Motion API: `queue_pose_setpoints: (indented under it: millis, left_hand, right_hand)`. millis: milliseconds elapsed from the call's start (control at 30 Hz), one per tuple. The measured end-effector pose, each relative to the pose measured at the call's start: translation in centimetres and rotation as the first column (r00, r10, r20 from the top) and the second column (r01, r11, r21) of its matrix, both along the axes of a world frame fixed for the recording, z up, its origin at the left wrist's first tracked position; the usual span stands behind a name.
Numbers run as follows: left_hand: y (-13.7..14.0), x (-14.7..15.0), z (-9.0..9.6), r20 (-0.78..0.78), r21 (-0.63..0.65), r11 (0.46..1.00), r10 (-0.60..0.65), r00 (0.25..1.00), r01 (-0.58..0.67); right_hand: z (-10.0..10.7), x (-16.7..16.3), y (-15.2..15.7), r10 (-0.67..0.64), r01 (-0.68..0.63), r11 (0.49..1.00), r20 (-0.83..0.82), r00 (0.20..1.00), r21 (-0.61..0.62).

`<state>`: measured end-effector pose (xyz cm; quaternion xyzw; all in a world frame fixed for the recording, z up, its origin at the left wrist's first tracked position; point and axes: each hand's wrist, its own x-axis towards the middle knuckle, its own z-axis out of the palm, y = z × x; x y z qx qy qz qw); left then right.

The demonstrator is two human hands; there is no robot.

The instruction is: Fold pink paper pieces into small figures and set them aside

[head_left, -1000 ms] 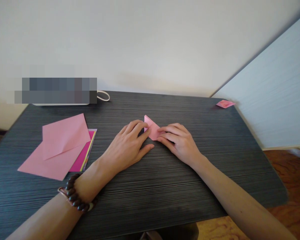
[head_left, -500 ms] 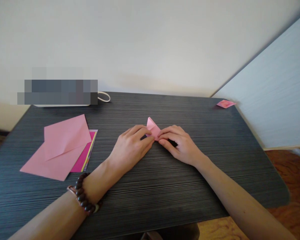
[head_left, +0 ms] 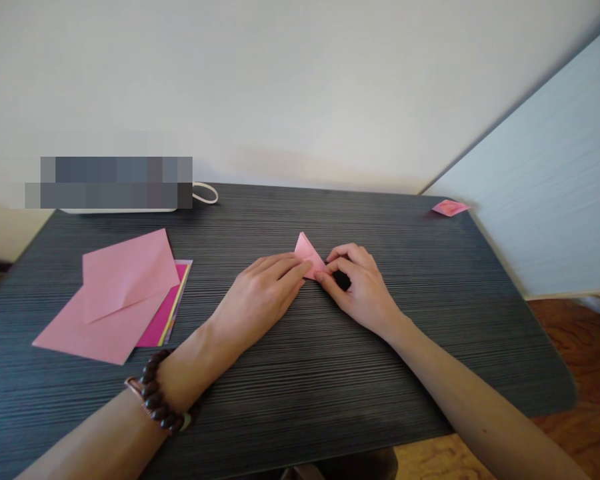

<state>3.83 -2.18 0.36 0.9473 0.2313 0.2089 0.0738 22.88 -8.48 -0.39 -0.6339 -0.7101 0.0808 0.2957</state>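
A small folded piece of pink origami paper (head_left: 309,253) lies on the dark table between my hands, one pointed corner facing away from me. My left hand (head_left: 260,287) rests over its left side, fingers stretched out together and pressing it down. On the right, my right hand (head_left: 357,283) pinches the paper's right corner between thumb and index finger. Fingers hide the lower and left edges of the paper. A dark beaded bracelet (head_left: 156,397) is on my left wrist.
Two pink sheets (head_left: 125,273) overlap at the left, atop magenta and other coloured paper (head_left: 161,320). A folded pink paper piece (head_left: 450,208) sits at the back right corner. A blurred-out object (head_left: 115,183) with a white cord loop (head_left: 207,193) stands at the back left.
My left fingers have flattened onto the paper. My right thumb and index finger have closed on its right corner. The view has shifted slightly.
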Motion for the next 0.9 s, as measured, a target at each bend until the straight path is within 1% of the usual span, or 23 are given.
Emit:
queue_pose_setpoints:
  millis: [167, 300, 400, 533, 667, 900]
  left_hand:
    - [-0.1, -0.18, 0.23, -0.046, 0.016, 1.0, -0.02, 0.999, 0.02]
    - [-0.29, -0.31, 0.7, -0.093, 0.052, 0.996, -0.061, 0.994, 0.066]
    - [-0.36, -0.44, 0.78, -0.101, 0.072, 0.995, -0.063, 0.993, 0.07]
    - [-0.33, -0.57, 0.57, -0.105, 0.062, 0.995, -0.068, 0.992, 0.074]
    - [-0.35, -0.51, 0.5, -0.103, 0.068, 0.996, -0.058, 0.993, 0.066]
    - [-0.63, -0.4, 0.79, -0.129, 0.04, 0.998, -0.05, 0.99, 0.055]
  right_hand:
    - [-0.09, -0.28, -0.14, -0.077, 0.077, 0.997, 0.019, 0.997, -0.006]
    - [-0.15, -0.42, -0.22, -0.119, 0.119, 0.993, 0.027, 0.993, -0.017]
    - [-0.28, -0.35, -0.24, -0.114, 0.114, 0.993, 0.02, 0.993, -0.018]
    - [-0.41, -0.26, -0.19, -0.099, 0.099, 0.995, -0.001, 0.995, -0.007]
    - [-0.34, -0.32, -0.13, -0.112, 0.112, 0.993, 0.007, 0.994, -0.035]
    - [-0.36, -0.31, -0.17, -0.109, 0.109, 0.994, 0.011, 0.994, -0.028]
